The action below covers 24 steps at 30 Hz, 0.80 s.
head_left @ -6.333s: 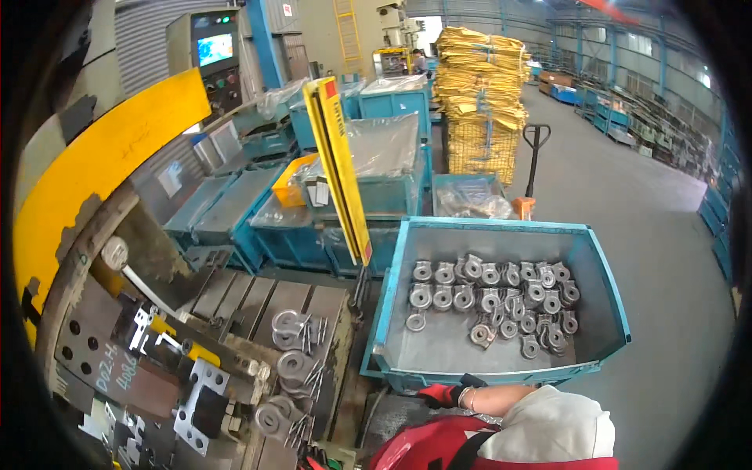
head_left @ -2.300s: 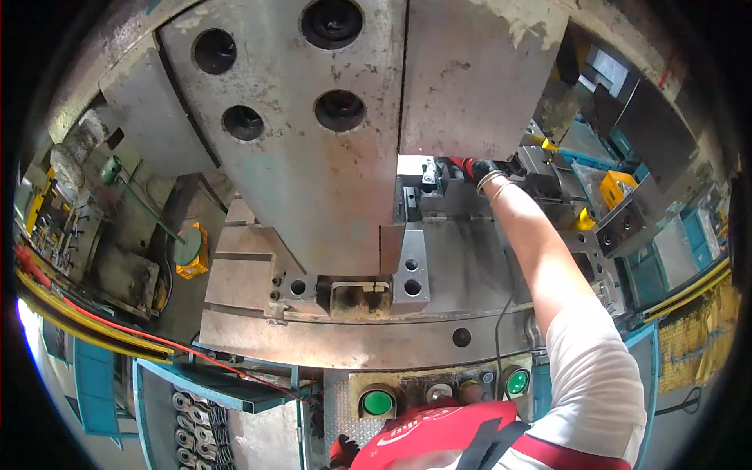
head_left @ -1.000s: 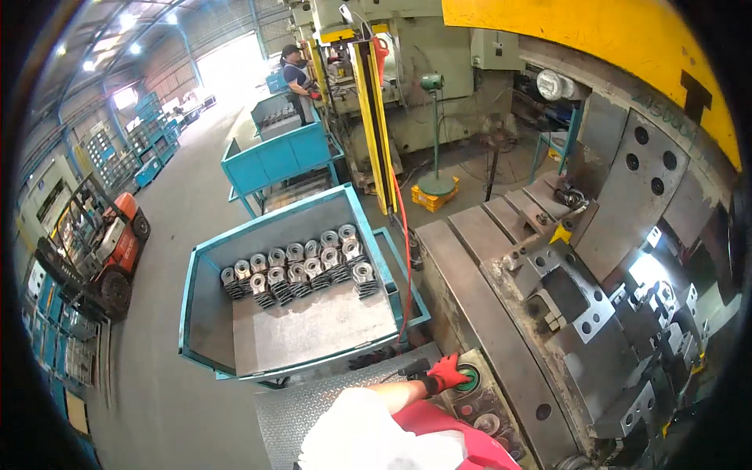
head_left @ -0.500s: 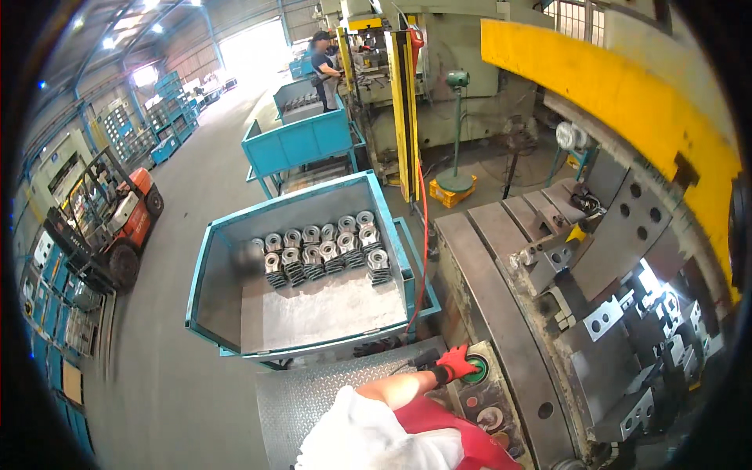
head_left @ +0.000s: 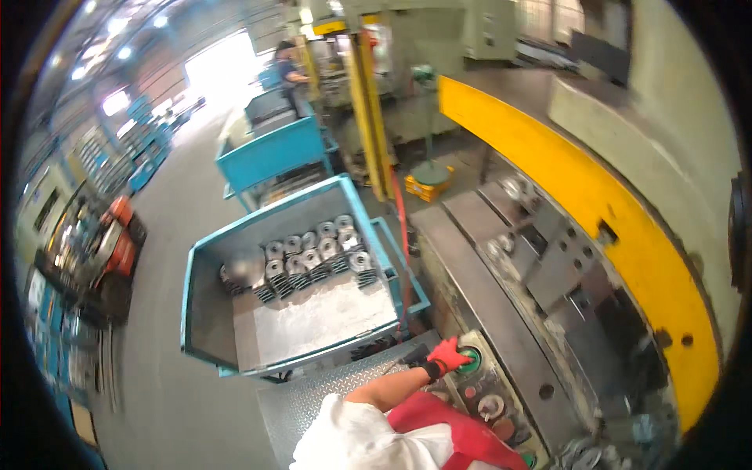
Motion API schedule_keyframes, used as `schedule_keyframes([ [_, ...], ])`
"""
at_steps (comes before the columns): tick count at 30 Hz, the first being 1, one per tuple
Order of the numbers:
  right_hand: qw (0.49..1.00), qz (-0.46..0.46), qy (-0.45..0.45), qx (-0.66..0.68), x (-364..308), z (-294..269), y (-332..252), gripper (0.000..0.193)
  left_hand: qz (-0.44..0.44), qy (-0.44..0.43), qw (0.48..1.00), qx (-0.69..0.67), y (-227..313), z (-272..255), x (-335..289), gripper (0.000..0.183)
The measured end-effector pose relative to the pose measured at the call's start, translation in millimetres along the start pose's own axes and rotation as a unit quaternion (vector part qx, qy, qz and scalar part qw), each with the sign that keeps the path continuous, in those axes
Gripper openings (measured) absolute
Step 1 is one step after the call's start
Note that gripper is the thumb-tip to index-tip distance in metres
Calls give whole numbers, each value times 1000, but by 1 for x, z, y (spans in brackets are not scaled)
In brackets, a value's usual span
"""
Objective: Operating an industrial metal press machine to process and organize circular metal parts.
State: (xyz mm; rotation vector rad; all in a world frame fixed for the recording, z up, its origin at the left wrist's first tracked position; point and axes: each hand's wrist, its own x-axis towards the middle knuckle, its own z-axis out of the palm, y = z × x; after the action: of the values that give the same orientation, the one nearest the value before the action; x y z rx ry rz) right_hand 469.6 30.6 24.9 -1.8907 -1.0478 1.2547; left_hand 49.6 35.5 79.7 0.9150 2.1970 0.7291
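My left hand (head_left: 448, 357), in a red glove with a black wrist band, lies on a round green push button (head_left: 469, 360). The button is set in the narrow control panel (head_left: 489, 384) along the side of the press bed. My fingers reach over the button's near side, apart and holding nothing. Further down the panel are a small reddish button (head_left: 470, 392) and a pale round knob (head_left: 491, 406). Part of a second green button (head_left: 530, 459) shows at the lower edge. My right hand is out of view.
A blue metal bin (head_left: 270, 360) with stacked ring-shaped metal parts (head_left: 310, 258) stands ahead left. The press's yellow beam (head_left: 580, 188) hangs over the slotted bed (head_left: 501, 313). A person (head_left: 288, 74) stands by another blue bin (head_left: 274, 153); a forklift (head_left: 117, 258) is left.
The press's yellow beam has come down closer to the bed, hiding much of the brightly lit tooling. My left hand stays on the green button. The whole view has shifted slightly.
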Motion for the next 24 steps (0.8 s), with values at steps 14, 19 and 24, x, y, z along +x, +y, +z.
schedule_keyframes([
  [14,983,-34,133,120,-112,-25,35,76,271,-107,904,313,160,-145,-9,64],
  [19,978,2,142,154,-146,-31,9,49,507,-32,787,351,331,-76,-50,54],
  [24,952,148,186,191,-175,-31,43,44,523,-11,812,257,462,10,-37,50],
])
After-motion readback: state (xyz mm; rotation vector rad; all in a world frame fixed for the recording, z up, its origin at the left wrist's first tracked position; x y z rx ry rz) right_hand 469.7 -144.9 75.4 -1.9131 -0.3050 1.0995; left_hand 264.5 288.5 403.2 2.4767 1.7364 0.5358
